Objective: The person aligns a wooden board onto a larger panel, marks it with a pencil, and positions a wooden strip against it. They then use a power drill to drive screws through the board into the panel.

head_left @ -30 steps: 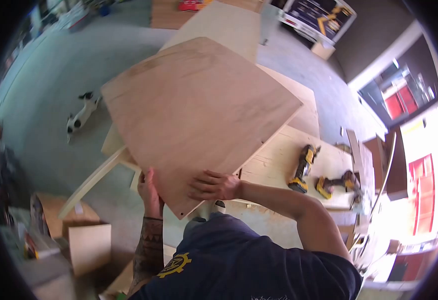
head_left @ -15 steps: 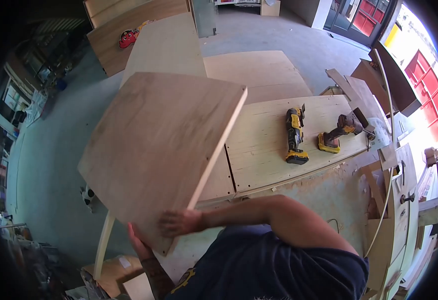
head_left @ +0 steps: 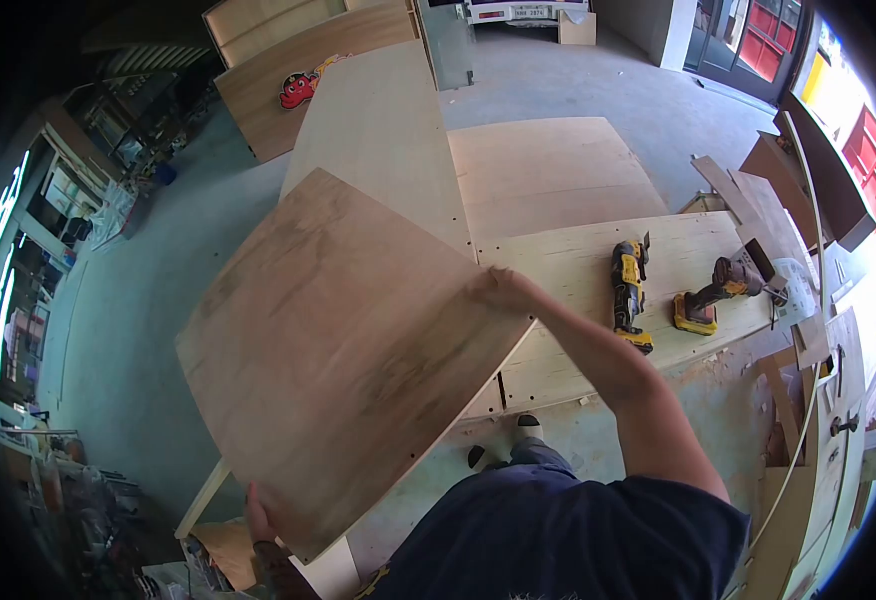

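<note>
A large flat plywood panel [head_left: 348, 340] is tilted in front of me, above the workbench top and the floor. My left hand [head_left: 260, 518] grips its lower left edge, with the fingers partly hidden beneath it. Across the panel's far edge near the right corner, my right hand [head_left: 498, 288] is closed on the wood, its fingertips hard to make out. To the right of that hand, a yellow and black oscillating multi-tool [head_left: 629, 290] lies on the pale plywood top [head_left: 568, 365]. A cordless drill [head_left: 713, 292] with a yellow battery rests farther right.
A long pale board [head_left: 373, 130] extends away behind the panel, beside another plywood sheet [head_left: 553, 170]. Wood offcuts [head_left: 753, 205] and a cardboard box [head_left: 783, 175] are at the right. At lower left stands a thin wooden strip [head_left: 204, 498] near clutter on the floor.
My right hand has moved from the panel's near end to its far right edge. The panel has turned and its near end has come closer to me. My left hand keeps its hold.
</note>
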`<state>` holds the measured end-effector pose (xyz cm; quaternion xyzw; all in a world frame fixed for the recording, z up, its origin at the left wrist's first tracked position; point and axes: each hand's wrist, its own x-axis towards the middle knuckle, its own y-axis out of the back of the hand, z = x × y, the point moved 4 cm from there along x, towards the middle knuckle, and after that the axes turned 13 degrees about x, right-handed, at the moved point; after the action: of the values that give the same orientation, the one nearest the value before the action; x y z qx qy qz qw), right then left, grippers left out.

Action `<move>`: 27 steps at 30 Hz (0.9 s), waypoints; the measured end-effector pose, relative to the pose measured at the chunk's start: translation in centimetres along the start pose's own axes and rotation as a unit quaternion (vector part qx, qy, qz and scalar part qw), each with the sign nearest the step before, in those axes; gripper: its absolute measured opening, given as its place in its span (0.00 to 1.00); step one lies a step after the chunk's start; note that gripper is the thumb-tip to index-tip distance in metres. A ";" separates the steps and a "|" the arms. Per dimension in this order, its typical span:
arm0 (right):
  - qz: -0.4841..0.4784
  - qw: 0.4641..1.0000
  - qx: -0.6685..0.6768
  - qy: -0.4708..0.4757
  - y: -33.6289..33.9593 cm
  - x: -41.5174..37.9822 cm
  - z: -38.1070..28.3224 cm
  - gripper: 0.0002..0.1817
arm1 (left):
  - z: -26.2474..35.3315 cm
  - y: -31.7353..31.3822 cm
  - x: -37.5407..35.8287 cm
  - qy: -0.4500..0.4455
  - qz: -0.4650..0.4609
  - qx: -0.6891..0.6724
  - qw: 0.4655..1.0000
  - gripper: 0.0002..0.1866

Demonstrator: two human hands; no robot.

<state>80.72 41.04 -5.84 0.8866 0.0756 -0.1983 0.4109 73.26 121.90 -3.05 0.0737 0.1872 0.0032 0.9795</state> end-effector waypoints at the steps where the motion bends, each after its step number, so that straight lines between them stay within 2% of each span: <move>1: 0.088 0.991 0.101 -0.018 0.2 -4.6 -2.0 0.46 | 0.6 -0.7 -0.6 0.033 0.062 0.032 0.997 0.26; 2: 0.173 0.963 0.201 -0.038 0.1 -8.5 -3.6 0.46 | 0.8 -0.5 -0.5 0.035 0.064 0.032 0.997 0.26; 4: 0.187 0.958 0.215 -0.036 -1.2 -11.5 -3.6 0.46 | 0.1 1.2 1.0 0.050 0.083 0.087 0.992 0.28; 6: 0.205 0.950 0.233 -0.038 -2.9 -14.6 -2.9 0.46 | 0.7 1.2 1.7 0.064 0.060 0.061 0.994 0.30; 8: 0.287 0.951 0.070 -0.093 -4.1 -18.3 -2.1 0.45 | 1.0 0.4 2.5 0.081 0.038 0.032 0.995 0.32; 9: 0.285 0.952 0.066 -0.094 -4.3 -19.8 -1.7 0.45 | 1.1 -0.1 3.3 0.090 0.041 0.054 0.994 0.34; 10: 0.276 0.945 0.125 -0.121 -4.4 -21.4 -1.0 0.45 | 1.5 -0.8 4.0 0.101 0.045 0.075 0.991 0.36; 11: 0.266 0.935 0.182 -0.149 -4.7 -22.4 -0.4 0.45 | 2.6 -2.1 4.7 0.080 0.055 0.115 0.989 0.37; 12: 0.264 0.935 0.179 -0.154 -4.9 -22.8 0.1 0.45 | 3.9 -3.6 5.4 0.058 0.062 0.155 0.984 0.39; 15: 0.339 0.908 0.185 -0.163 -4.9 -25.4 1.5 0.44 | 4.4 -5.2 11.4 0.046 0.089 0.203 0.974 0.41; 17: 0.290 0.915 0.217 -0.178 -4.7 -25.8 1.2 0.45 | 5.9 -6.0 15.0 0.017 0.059 0.238 0.969 0.43; 19: 0.260 0.921 0.217 -0.193 -6.7 -24.4 4.0 0.45 | 8.5 -8.7 16.1 -0.022 0.024 0.266 0.963 0.45; 21: 0.376 0.894 0.194 -0.145 -7.2 -26.1 2.2 0.43 | 11.0 -10.5 16.1 -0.021 -0.008 0.298 0.954 0.47; 22: 0.392 0.884 0.195 -0.164 -7.8 -26.9 2.0 0.43 | 11.4 -10.2 16.9 -0.016 -0.012 0.333 0.943 0.49; 24: 0.480 0.833 0.273 -0.047 -8.0 -28.5 1.4 0.31 | 10.8 -7.9 20.4 -0.091 0.101 0.477 0.868 0.51; 25: 0.492 0.825 0.274 -0.051 -7.4 -30.2 1.5 0.31 | 12.1 -10.0 20.0 -0.104 0.093 0.478 0.867 0.51; 27: 0.555 0.693 0.461 -0.014 -6.0 -34.6 2.1 0.20 | 14.8 -11.8 16.2 -0.136 0.289 0.519 0.793 0.44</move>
<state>46.83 44.34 3.06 0.8426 -0.5365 0.0436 -0.0131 93.49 108.65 2.91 0.6215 -0.0046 0.1782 0.7629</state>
